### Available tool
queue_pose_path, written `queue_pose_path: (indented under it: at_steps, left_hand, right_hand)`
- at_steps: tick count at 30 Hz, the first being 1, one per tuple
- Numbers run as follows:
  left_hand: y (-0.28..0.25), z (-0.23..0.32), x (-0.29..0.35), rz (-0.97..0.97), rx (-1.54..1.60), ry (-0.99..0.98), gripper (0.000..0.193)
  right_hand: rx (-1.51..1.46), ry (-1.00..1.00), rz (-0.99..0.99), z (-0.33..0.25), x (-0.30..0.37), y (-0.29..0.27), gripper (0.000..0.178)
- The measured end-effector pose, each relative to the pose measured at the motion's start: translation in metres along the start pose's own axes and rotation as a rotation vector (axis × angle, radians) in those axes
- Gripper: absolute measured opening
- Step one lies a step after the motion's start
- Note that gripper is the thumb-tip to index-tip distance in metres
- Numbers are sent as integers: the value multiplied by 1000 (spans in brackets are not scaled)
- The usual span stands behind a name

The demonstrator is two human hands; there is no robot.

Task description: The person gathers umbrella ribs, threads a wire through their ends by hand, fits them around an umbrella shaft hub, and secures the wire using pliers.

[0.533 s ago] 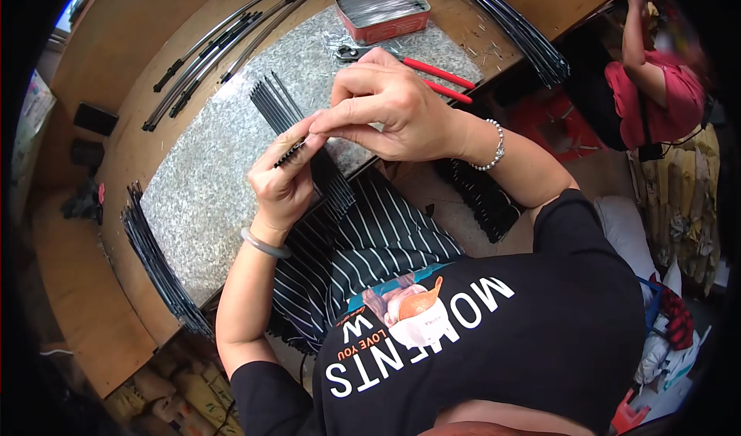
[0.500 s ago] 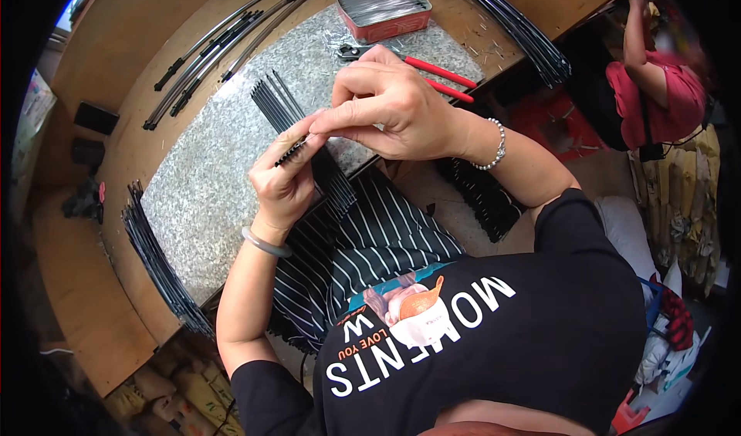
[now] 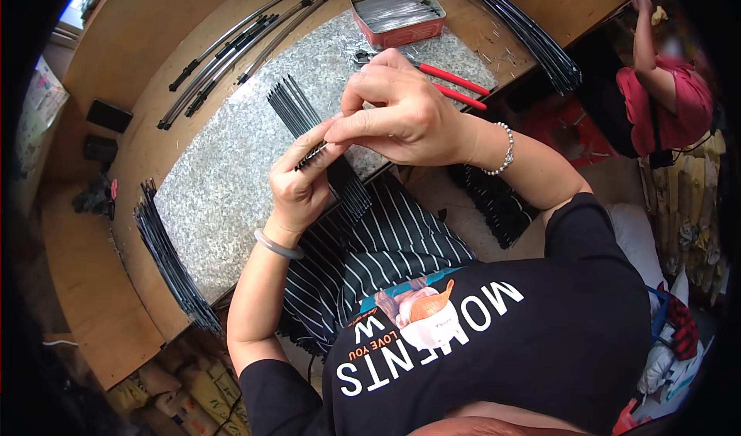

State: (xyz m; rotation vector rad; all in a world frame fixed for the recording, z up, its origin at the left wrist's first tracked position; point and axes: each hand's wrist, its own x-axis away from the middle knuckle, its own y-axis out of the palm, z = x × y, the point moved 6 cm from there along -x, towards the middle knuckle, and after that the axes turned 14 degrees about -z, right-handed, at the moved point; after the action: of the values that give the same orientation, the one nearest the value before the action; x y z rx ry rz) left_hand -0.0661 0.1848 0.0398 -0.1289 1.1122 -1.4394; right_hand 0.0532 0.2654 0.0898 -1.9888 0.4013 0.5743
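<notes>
My left hand point(image 3: 298, 180) is closed, pinching a small black piece with a row of short teeth or bristles point(image 3: 312, 157) between thumb and fingers. My right hand point(image 3: 405, 116) meets its fingertips in a pinch; whatever lies between the right fingers is too small to make out. Under both hands, a row of thin dark rods point(image 3: 292, 103) lies side by side across the grey speckled stone slab point(image 3: 224, 166), its near end reaching over the slab's edge by my lap. Just beyond my right hand rest pliers with red handles point(image 3: 454, 75), their jaws partly hidden.
A red tin point(image 3: 401, 35) of thin silvery pins stands at the slab's far edge. Dark rod bundles lie at the right point(image 3: 532, 38) and left point(image 3: 174, 258). Longer rods point(image 3: 231, 58) lie at the back left. A person in pink point(image 3: 671, 89) is at the right.
The whole view has shifted slightly, so everything appears a little farther right. My hands stay together at the black toothed piece, with hardly any visible change in grip.
</notes>
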Motion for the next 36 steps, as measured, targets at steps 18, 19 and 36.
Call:
queue_pose_path:
  at_steps: [18,19,36]
  left_hand:
    - [7,3,3,-26,-29,14,32]
    - [7,1,2,-16,-21,21,30]
    - [-3,9,7,-305,-2,32,40]
  right_hand:
    - [-9,-62,-40,-6,-1,5,24]
    - [-10,-62,-39,-6,0,6,24]
    - [18,62,-257,-22,5,24,18]
